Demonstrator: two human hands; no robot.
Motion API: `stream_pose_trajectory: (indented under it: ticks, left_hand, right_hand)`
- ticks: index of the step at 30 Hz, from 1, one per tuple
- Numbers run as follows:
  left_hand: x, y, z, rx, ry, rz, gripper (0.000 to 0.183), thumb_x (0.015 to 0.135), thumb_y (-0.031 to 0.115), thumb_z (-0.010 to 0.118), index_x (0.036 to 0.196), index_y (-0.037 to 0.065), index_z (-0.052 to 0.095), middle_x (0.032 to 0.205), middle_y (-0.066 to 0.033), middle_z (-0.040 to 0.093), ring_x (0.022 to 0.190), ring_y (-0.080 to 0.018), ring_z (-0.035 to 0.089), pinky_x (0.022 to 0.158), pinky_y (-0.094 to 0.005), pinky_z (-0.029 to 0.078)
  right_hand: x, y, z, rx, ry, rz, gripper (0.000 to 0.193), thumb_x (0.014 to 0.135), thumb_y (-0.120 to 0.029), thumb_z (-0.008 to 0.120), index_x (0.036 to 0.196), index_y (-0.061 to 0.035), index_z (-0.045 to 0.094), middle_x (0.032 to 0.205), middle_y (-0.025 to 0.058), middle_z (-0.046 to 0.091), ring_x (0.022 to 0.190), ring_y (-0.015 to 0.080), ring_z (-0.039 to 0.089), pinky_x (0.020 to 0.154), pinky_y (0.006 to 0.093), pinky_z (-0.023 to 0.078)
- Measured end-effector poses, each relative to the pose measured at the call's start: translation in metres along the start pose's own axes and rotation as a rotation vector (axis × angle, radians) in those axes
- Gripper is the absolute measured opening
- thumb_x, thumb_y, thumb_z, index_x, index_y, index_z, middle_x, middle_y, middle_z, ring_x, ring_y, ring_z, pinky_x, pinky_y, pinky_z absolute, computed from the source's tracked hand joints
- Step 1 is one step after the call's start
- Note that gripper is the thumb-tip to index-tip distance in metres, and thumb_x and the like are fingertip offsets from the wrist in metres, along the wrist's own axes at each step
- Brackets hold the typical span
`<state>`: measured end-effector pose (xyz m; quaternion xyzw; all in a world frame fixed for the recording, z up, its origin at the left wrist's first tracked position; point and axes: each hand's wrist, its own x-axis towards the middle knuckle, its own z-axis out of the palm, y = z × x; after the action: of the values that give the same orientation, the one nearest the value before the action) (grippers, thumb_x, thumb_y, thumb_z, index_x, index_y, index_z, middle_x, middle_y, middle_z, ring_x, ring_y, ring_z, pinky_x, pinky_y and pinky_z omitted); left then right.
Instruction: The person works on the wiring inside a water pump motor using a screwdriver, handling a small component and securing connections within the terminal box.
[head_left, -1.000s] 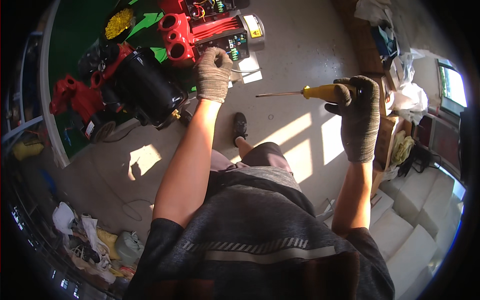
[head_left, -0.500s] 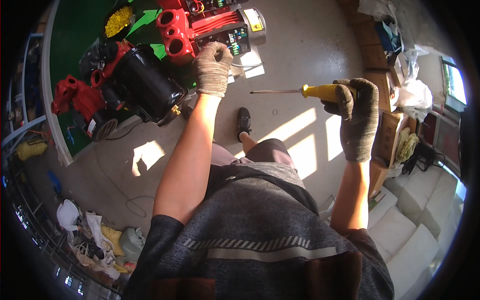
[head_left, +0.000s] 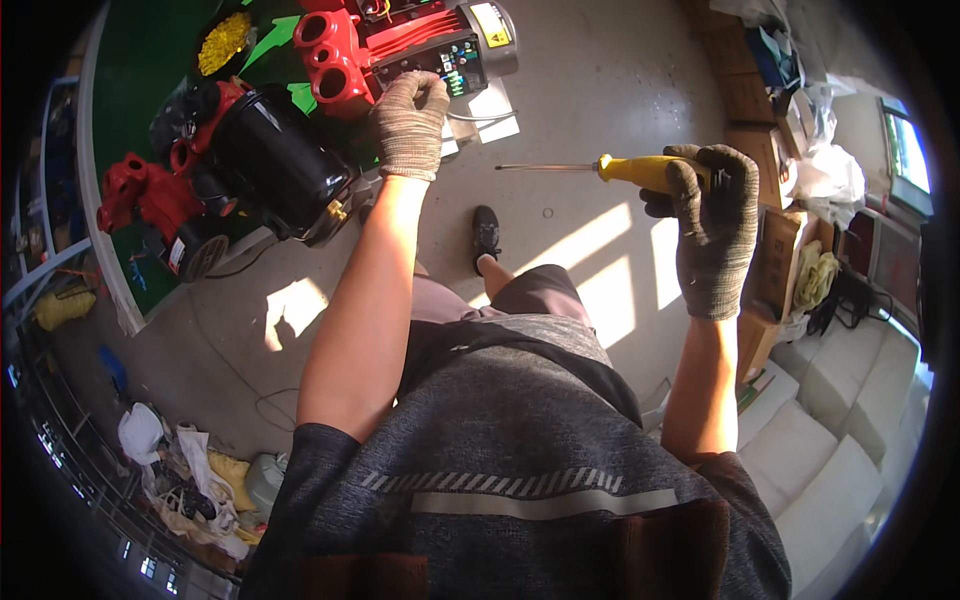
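Observation:
A yellow-handled screwdriver is gripped in my gloved right hand. Its bare shaft points left, well apart from the machines. My gloved left hand is at the near edge of an open terminal box on a red and grey electric pump. Its fingers are pinched together, and whatever they may hold is hidden. Inside the box sit a circuit board and green and blue wiring parts. A grey cable trails from beneath the pump to the right.
On the green-topped bench at left stand a black cylindrical tank, another red pump and a black bowl of small yellow parts. Cardboard boxes line the right, with white foam blocks nearer. Bags lie at lower left.
The pump and my left hand appear slightly farther left and up in the picture, as the view has shifted a little. My right hand keeps the screwdriver nearly still.

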<state>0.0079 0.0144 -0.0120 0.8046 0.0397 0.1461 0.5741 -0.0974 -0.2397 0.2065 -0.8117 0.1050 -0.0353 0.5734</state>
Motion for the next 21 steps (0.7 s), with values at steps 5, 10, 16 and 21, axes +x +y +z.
stream_pose_trajectory:
  ticks: [5,10,16,21]
  left_hand:
    - [0.003,0.003,0.000,0.064,-0.019,0.000,0.010,0.091,0.008,0.072,0.097,0.002,0.068,0.076,-0.0015,0.065,0.057,-0.0077,0.058,0.053,-0.0230,0.050]
    - [0.003,0.003,0.001,0.065,0.039,0.022,0.008,0.087,0.008,0.074,0.092,0.004,0.069,0.073,-0.0022,0.065,0.058,-0.0076,0.058,0.055,-0.0241,0.050]
    - [0.006,0.012,0.002,0.169,0.013,0.016,0.008,0.086,0.009,0.075,0.089,0.005,0.070,0.070,0.0001,0.063,0.060,-0.0071,0.055,0.056,-0.0236,0.047]
    - [0.007,0.005,0.004,0.067,0.010,0.042,0.009,0.088,0.011,0.074,0.089,0.004,0.069,0.068,0.0023,0.060,0.059,-0.0058,0.051,0.055,-0.0230,0.044]
  right_hand:
    - [-0.006,-0.002,-0.004,-0.066,-0.019,-0.066,0.028,0.096,-0.011,0.066,0.122,-0.0028,0.056,0.111,0.0124,0.066,0.099,0.0204,0.069,0.083,0.0305,0.060]
    - [-0.011,-0.003,0.003,-0.212,-0.016,-0.257,0.036,0.089,0.002,0.071,0.122,-0.0053,0.058,0.120,0.0119,0.064,0.112,0.0221,0.064,0.092,0.0327,0.058]
    - [-0.015,-0.003,0.018,-0.093,-0.006,-0.263,0.040,0.087,0.004,0.072,0.121,-0.0062,0.054,0.125,0.0124,0.063,0.117,0.0226,0.063,0.095,0.0339,0.056]
    - [-0.016,0.003,0.030,-0.207,-0.031,-0.405,0.038,0.086,0.001,0.073,0.119,-0.0060,0.057,0.126,0.0132,0.063,0.111,0.0257,0.066,0.092,0.0354,0.057]
